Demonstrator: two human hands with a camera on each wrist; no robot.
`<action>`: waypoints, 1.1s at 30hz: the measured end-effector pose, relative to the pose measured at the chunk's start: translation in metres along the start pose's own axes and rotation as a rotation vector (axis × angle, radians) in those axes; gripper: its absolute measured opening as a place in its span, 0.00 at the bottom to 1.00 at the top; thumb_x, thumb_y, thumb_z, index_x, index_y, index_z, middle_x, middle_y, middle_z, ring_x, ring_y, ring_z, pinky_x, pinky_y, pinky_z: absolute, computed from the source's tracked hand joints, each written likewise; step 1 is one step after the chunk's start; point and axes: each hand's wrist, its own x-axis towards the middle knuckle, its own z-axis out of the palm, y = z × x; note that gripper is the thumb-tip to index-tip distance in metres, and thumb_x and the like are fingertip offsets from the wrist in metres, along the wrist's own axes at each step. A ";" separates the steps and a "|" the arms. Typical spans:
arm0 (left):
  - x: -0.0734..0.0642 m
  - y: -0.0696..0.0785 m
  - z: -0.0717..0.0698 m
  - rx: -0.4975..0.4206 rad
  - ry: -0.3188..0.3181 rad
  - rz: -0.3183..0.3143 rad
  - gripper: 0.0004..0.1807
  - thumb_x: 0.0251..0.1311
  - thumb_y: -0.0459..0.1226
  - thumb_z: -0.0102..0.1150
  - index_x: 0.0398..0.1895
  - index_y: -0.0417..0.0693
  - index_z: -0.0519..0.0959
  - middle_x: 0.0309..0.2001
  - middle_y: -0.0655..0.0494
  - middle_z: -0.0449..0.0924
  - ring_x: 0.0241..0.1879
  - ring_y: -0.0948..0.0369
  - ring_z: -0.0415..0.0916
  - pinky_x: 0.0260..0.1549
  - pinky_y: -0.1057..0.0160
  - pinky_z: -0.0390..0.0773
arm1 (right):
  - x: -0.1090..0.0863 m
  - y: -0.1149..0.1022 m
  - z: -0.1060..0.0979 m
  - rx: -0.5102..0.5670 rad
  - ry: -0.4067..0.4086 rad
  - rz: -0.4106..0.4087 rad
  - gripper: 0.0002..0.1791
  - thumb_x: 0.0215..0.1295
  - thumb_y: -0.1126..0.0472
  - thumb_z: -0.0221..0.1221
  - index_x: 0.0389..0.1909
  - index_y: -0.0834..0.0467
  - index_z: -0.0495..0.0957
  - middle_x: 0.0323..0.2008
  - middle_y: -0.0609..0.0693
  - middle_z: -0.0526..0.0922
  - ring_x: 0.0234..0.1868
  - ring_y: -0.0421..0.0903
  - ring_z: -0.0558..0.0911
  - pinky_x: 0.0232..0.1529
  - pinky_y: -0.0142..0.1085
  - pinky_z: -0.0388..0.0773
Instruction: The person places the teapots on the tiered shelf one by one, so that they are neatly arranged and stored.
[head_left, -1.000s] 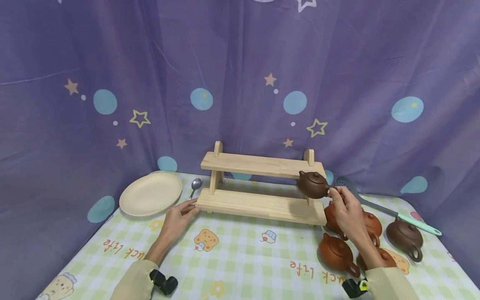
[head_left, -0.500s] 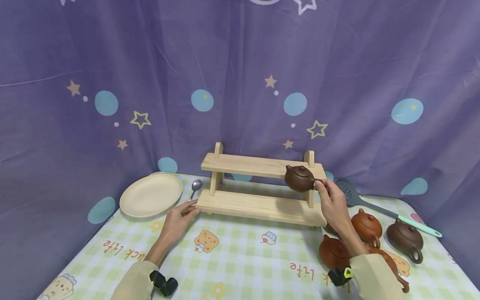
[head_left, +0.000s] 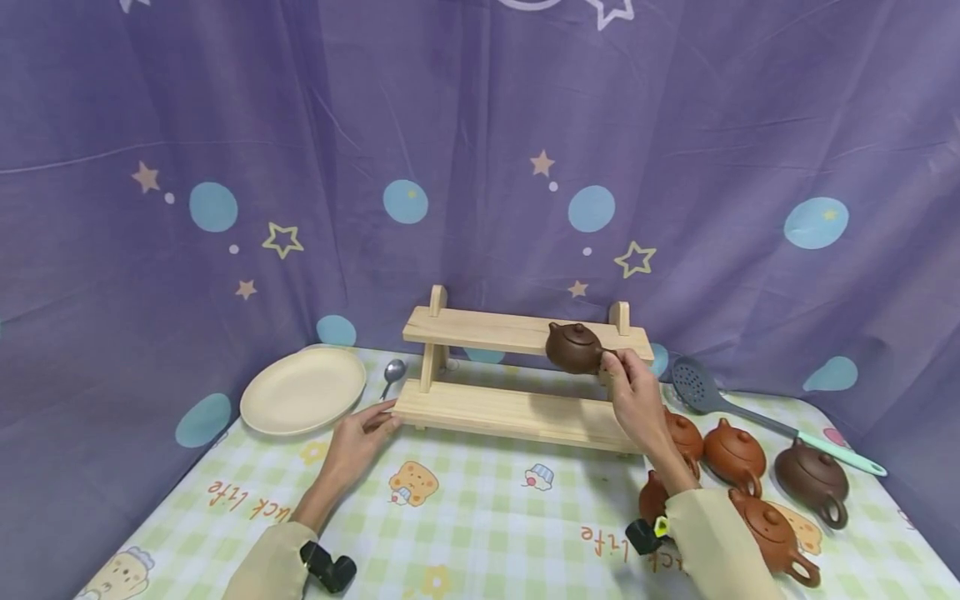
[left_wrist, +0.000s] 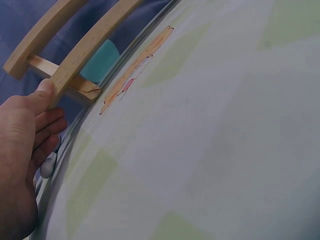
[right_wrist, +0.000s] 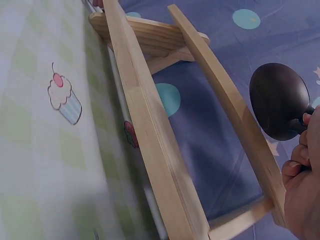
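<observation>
A two-tier wooden display shelf (head_left: 510, 412) stands on the checkered cloth, before the curtain. My right hand (head_left: 639, 404) pinches a dark brown teapot (head_left: 573, 350) by its handle, spout pointing left. The teapot is held up in front of the upper tier, right of its middle. In the right wrist view the teapot's rounded underside (right_wrist: 275, 102) appears beside the upper board, with a gap between them. My left hand (head_left: 356, 442) holds the left end of the lower tier. Thumb against the board's end and fingers bent behind show in the left wrist view (left_wrist: 20, 135).
Several reddish-brown teapots, such as one near the front (head_left: 772, 533), and another dark brown teapot (head_left: 812, 479) stand at the right. Behind them lies a slotted turner (head_left: 697, 387) with a mint handle. A cream plate (head_left: 303, 392) and a spoon (head_left: 393, 371) lie at the left.
My right hand has carried the dark brown teapot leftward and slightly up, from the shelf's right end toward the upper tier's middle. My left hand has stayed on the shelf.
</observation>
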 end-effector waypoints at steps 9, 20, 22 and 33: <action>-0.001 0.002 0.000 -0.009 0.001 -0.015 0.23 0.70 0.39 0.66 0.65 0.40 0.79 0.49 0.44 0.88 0.51 0.48 0.85 0.57 0.47 0.79 | 0.011 0.000 0.025 0.016 0.007 -0.030 0.14 0.83 0.59 0.51 0.41 0.64 0.77 0.28 0.54 0.72 0.27 0.44 0.68 0.31 0.33 0.66; 0.000 0.001 0.001 0.007 0.008 -0.009 0.23 0.70 0.40 0.67 0.65 0.40 0.79 0.47 0.45 0.88 0.51 0.48 0.85 0.57 0.46 0.79 | 0.020 -0.010 0.052 0.045 0.003 -0.036 0.13 0.83 0.59 0.52 0.42 0.65 0.77 0.30 0.53 0.75 0.28 0.46 0.69 0.29 0.34 0.66; 0.000 0.001 0.001 0.008 0.008 -0.011 0.23 0.70 0.40 0.67 0.65 0.40 0.79 0.48 0.45 0.88 0.51 0.48 0.85 0.57 0.46 0.79 | 0.022 -0.012 0.056 0.035 -0.001 -0.026 0.14 0.83 0.57 0.52 0.43 0.65 0.78 0.33 0.55 0.77 0.30 0.46 0.71 0.31 0.34 0.68; 0.000 0.001 0.001 0.010 0.008 -0.011 0.24 0.70 0.41 0.67 0.65 0.40 0.80 0.47 0.45 0.88 0.50 0.48 0.85 0.57 0.46 0.79 | 0.031 -0.018 0.078 0.020 -0.025 0.020 0.15 0.83 0.56 0.51 0.43 0.63 0.78 0.33 0.58 0.78 0.29 0.47 0.71 0.31 0.38 0.68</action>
